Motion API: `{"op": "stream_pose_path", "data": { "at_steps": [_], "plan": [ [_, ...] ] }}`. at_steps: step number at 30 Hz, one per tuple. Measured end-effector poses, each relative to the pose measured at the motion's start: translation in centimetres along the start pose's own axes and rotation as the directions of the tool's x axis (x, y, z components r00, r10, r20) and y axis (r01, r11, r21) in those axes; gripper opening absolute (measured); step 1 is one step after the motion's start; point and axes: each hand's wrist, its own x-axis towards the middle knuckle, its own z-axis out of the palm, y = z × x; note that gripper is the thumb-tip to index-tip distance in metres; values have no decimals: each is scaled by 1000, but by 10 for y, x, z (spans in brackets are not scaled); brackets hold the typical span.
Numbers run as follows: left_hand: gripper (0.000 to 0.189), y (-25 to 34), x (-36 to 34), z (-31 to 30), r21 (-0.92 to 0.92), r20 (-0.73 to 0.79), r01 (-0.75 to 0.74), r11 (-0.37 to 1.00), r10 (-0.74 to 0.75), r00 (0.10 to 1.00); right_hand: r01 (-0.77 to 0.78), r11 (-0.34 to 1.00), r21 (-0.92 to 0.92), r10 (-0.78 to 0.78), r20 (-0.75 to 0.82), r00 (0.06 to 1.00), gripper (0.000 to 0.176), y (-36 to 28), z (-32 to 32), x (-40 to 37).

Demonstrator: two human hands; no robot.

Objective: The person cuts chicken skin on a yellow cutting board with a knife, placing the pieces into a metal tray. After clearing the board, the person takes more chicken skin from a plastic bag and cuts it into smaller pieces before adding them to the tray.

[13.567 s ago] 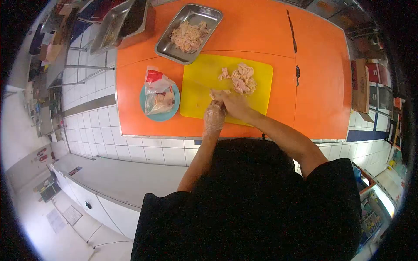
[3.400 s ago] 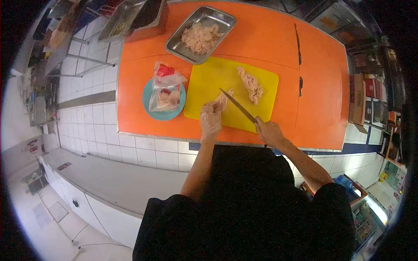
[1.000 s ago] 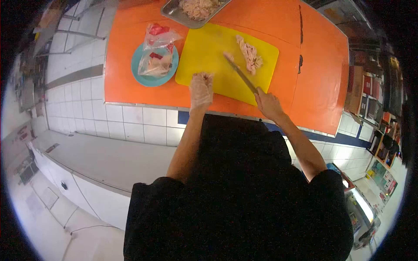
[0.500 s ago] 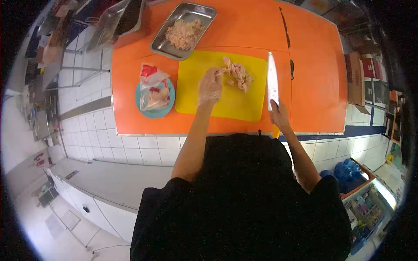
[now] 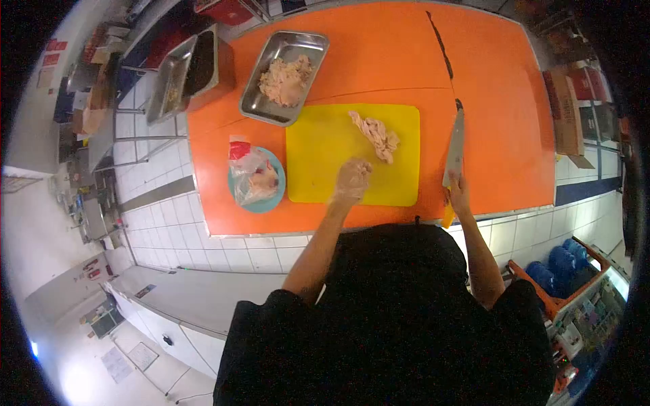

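My left hand (image 5: 353, 179), in a clear plastic glove, is over the lower middle of the yellow cutting board (image 5: 318, 145). Its fingers are curled together, and I cannot make out what they hold. Up and to the right of it, a pile of pale meat strips (image 5: 377, 137) lies on the board. My right hand (image 5: 458, 195), bare, is closed around the yellow handle of a large knife (image 5: 455, 150). The blade points away from me, to the right of the board over the orange table.
A metal tray (image 5: 252, 103) of chopped meat (image 5: 286, 81) stands behind the board's left corner. Left of the board, a blue plate (image 5: 278, 177) bears a plastic bag (image 5: 248, 183) with meat. Deep metal containers (image 5: 215, 68) are at the back left of the orange table (image 5: 508, 135).
My left hand has come off the meat pile and moved towards me. The knife in my right hand has shifted right, away from the board. The camera view has also shifted.
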Motion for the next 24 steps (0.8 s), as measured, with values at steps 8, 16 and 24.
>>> {"op": "stream_pose_path", "data": {
  "at_steps": [8,16,24],
  "plan": [
    [6,243,26,-16,-143,-120,-9,990,-8,993,-14,999,-30,13,-36,999,33,-1,-1,-3],
    [42,365,131,-56,668,-150,64,741,51,987,-19,994,-110,11,-72,997,36,-7,3,-4],
    [50,167,118,35,816,437,-476,327,191,879,11,997,-77,-14,-46,999,34,-15,5,-8]
  ]
}}
